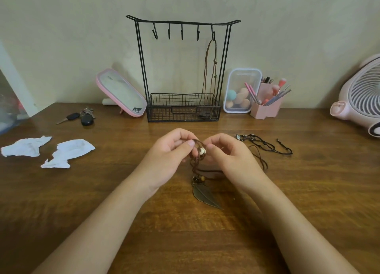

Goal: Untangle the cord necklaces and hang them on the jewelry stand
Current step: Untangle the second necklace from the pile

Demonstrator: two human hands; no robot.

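Note:
A tangled brown cord necklace with white and brown beads and a bronze leaf pendant hangs between my hands above the wooden table. My left hand pinches the cord near the beads with thumb and fingers. My right hand pinches the same cord just to the right. A black cord necklace lies loose on the table to the right. The black wire jewelry stand stands at the back against the wall, with one brown cord necklace hanging from its rightmost hook into the basket.
Two crumpled white tissues lie at the left. Car keys and a pink mirror sit left of the stand. A clear box of sponges, a pink brush holder and a pink fan stand at the right.

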